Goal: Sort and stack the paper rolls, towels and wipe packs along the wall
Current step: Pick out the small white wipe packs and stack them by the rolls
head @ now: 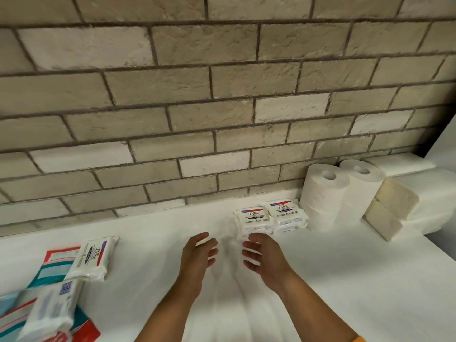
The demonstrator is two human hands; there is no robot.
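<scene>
Empty and loosely open, my left hand and right hand hover over the white bench; my right, just beside the white plastic Dove wipe packs at one o'clock, could knock them askew.

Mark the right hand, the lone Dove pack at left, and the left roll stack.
right hand (pixel 262 257): head view, on the hand's middle.
lone Dove pack (pixel 91 259): head view, on its printed face.
left roll stack (pixel 322 193): head view, on the top roll's side.

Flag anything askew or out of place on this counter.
One wipe pack and a blurred pack at the left lie tilted over striped packaging, far from the neat packs beside the paper rolls along the wall.
</scene>
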